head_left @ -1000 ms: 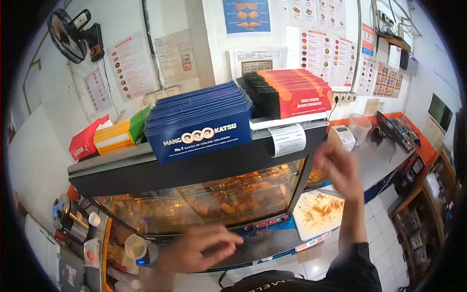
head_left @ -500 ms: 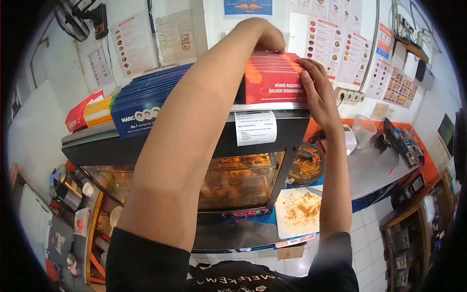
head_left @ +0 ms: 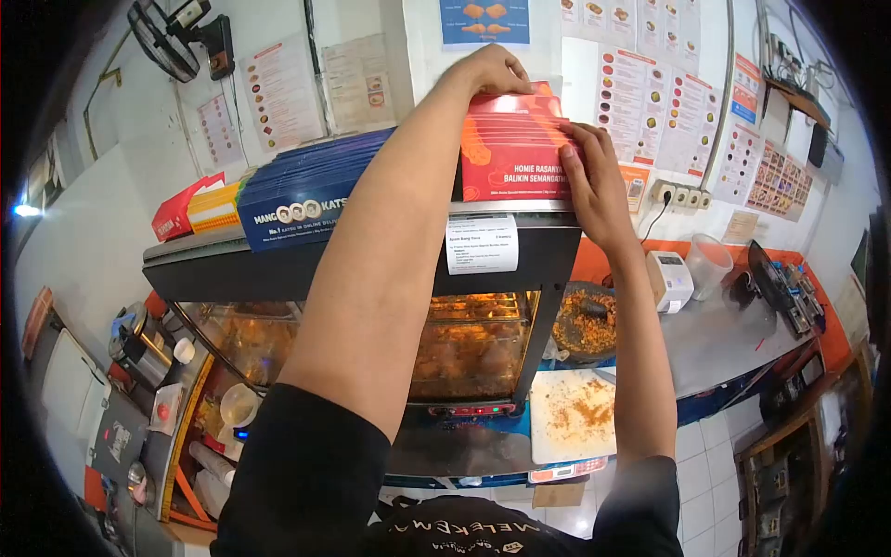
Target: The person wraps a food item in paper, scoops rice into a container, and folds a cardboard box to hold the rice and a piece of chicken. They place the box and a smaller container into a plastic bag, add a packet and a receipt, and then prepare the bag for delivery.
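Note:
A stack of flat red cartons with white lettering stands on top of the black food warmer. My left hand reaches over the back of this stack, its fingers curled down in a pinch at a red carton that sticks up at the rear. Its fingertips are partly hidden. Against the stack's right side rests my right hand, fingers stretched over the top corner and thumb along the side. A printed receipt hangs on the warmer's front below the stack.
Left of my forearm are blue cartons and yellow cartons. Fried food lies behind the warmer's glass. To the right are a stone mortar with orange crumbs, a stained cutting board and a small white printer.
My left hand has shifted back and slightly left, and a red carton now stands higher at the stack's rear. My right hand stays at the stack's side. The view has shifted slightly.

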The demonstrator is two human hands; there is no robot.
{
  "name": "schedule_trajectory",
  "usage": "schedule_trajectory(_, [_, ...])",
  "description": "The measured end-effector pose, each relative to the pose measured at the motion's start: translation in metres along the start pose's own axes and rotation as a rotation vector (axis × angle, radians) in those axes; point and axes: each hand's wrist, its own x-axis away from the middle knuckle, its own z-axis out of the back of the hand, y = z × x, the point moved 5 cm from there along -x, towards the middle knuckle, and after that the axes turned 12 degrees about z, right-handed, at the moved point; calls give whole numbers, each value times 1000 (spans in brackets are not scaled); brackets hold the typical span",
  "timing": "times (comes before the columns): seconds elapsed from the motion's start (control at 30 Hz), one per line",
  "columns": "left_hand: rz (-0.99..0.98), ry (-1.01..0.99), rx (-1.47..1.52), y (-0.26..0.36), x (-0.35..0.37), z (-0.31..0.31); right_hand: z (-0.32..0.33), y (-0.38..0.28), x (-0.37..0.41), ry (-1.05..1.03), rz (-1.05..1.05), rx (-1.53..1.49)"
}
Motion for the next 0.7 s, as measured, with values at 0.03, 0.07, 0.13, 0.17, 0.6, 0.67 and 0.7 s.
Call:
schedule_trajectory(0.03, [-4,91,26,-5,-7,0,0,0,0,3,-4,-5])
schedule_trajectory(0.07, [-12,137,44,-9,-23,0,0,1,0,6,-9,-10])
schedule_trajectory(0.13, [103,78,56,-13,-44,-3,1,-1,1,16,-13,-14])
schedule_trajectory(0.17, [163,49,61,-15,-49,-3,0,0,2,16,-11,-15])
schedule_trajectory(0.6, [444,-234,15,-6,-15,-35,-18,25,-68,-287,-22,70])
schedule_trajectory(0.67, [431,-100,114,-27,-35,-39,-28,29,-64,-324,-18,73])
schedule_trajectory(0.7, [419,78,88,-30,-39,-31,-28,29,-63,-353,-5,131])
